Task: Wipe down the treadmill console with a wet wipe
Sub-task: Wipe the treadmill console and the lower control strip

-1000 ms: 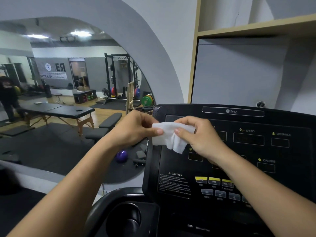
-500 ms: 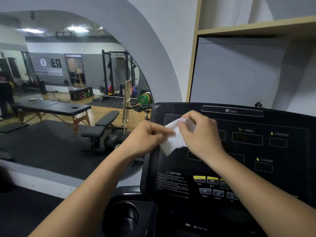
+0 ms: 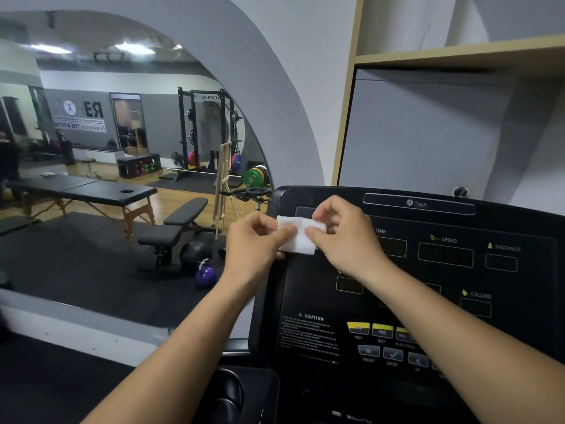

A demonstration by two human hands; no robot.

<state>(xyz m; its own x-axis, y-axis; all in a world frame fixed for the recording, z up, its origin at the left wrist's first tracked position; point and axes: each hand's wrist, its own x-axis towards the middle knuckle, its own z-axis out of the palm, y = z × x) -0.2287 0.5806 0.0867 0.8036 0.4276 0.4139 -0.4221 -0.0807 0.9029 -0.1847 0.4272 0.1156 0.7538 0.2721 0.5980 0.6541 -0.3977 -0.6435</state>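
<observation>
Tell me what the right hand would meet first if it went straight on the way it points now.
Probably the left hand, which pinches the same wipe just ahead of the right hand. Depth is unclear; the console behind might come first.

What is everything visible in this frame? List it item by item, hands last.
wet wipe: one, white, before the console's upper left corner
treadmill console: one, black, centre right
yellow buttons: three showing, yellow, console's lower part
cup holder: one, black, bottom edge
shelf: one, light wood, upper right
mirror: one, arched, left wall
massage table: one, black top, reflected at left
weight bench: one, black, reflected centre
kettlebell: one, purple, reflected floor by bench
squat rack: one, black, reflected far back
left hand: one, pinches the wipe's left side
right hand: one, pinches the wipe's right side
</observation>
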